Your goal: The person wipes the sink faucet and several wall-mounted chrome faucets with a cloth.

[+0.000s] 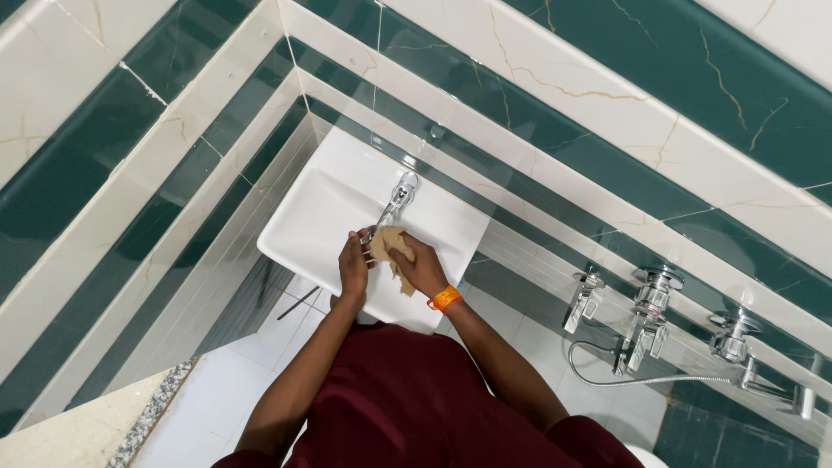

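Tiled bathroom wall, green and cream; white sink (pixel 299 227) below tap (pixel 398 198). Tan cloth (pixel 387 245) is held bunched over the basin, under the spout, gripped by left hand (pixel 354 267) and right hand (pixel 419 265), so drips fall inside

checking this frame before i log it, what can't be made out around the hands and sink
- Head view: the tap spout end is hidden behind the tan cloth.
- Left hand and right hand: each grip on the cloth is too small to read.
- Sink near rim is covered by the forearms.
- Whether water runs: too small to tell.
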